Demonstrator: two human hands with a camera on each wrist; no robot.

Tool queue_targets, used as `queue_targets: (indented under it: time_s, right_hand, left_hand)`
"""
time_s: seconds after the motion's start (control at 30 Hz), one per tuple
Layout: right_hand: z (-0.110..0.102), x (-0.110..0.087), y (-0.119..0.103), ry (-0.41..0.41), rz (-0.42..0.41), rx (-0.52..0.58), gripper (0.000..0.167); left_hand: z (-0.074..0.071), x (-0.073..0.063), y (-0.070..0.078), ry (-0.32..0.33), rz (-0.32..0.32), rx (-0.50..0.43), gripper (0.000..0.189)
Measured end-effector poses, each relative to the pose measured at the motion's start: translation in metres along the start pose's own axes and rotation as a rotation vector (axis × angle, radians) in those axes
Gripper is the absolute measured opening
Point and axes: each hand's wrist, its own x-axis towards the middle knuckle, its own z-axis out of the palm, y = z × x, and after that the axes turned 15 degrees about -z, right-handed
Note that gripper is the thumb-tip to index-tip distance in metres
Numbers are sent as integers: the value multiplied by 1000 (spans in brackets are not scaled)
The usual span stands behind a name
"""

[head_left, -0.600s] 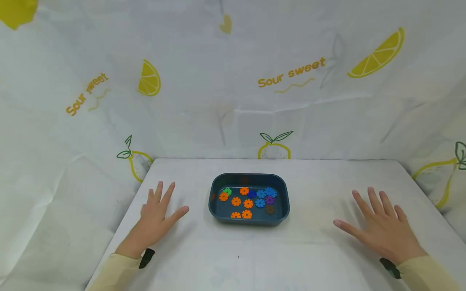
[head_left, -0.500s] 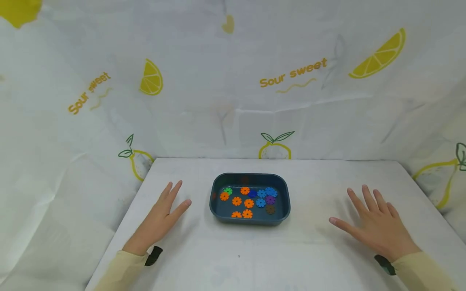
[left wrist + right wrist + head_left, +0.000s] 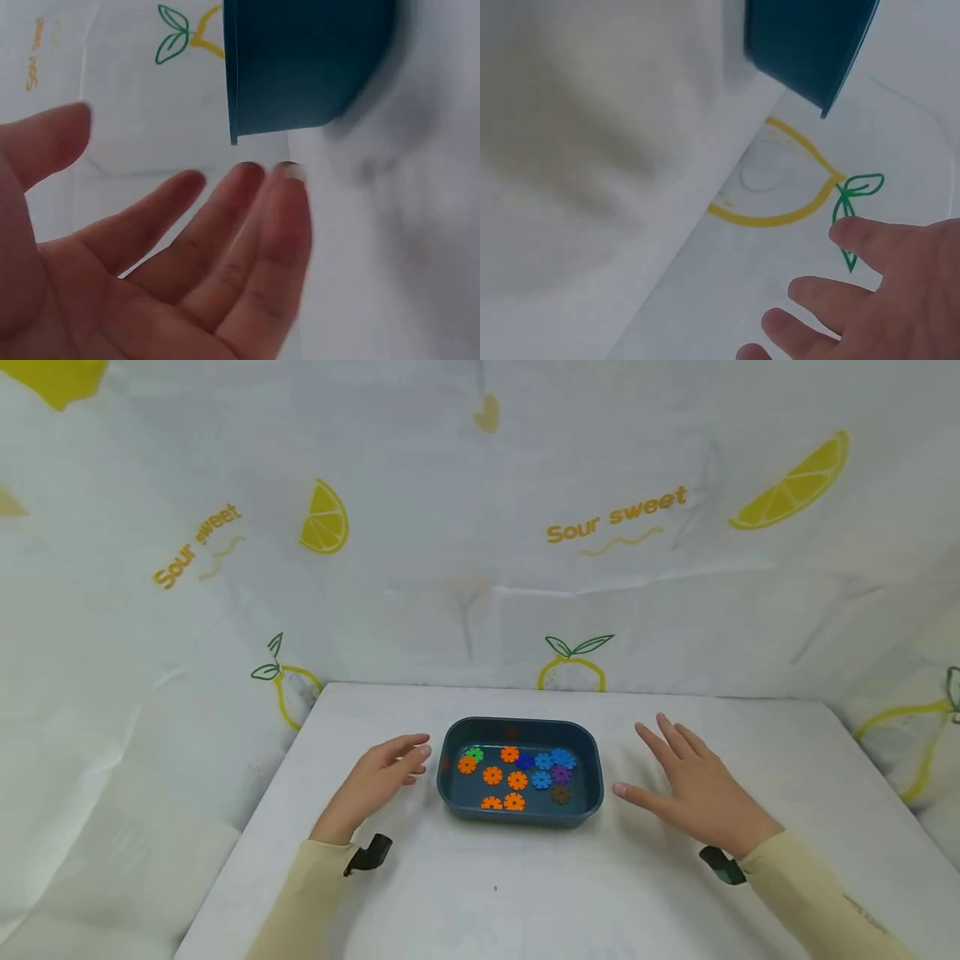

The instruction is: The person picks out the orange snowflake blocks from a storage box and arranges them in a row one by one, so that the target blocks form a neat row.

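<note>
A dark blue rectangular tray with rounded corners stands mid-table in the head view. Flat notched plastic discs lie in it: several orange discs, a green disc, several blue discs, a purple disc and a brown disc. My left hand hovers just off the tray's left end, fingers relaxed and slightly bent, holding nothing. In the left wrist view the tray's wall is just beyond the fingertips. My right hand is spread at the tray's right, holding nothing and a little apart from it.
The white table reaches back to a hanging white cloth printed with lemons and lettering. Cloth also flanks the table at left and right. A black strap is on the left wrist, another strap on the right.
Both hands have come inward toward the tray, the left moving right and the right moving left. The left fingers have bent a little. The tray and discs stay in place.
</note>
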Motion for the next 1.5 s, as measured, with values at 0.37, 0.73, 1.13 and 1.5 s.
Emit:
queue_targets:
  time_s: [0.37, 0.73, 1.13, 1.5]
  right_hand:
    - [2, 58, -37, 27, -207, -32, 91]
    - [18, 117, -69, -79, -367, -54, 60]
    - [61, 157, -87, -269, -340, -58, 43]
    - [74, 170, -92, -238, -402, -149, 15]
  left_hand:
    - [15, 30, 17, -62, -71, -96, 49]
    - [22, 44, 18, -63, -98, -173, 40]
    - [25, 43, 1, -113, -112, -228, 40]
    - [21, 47, 7, -124, -92, -250, 40]
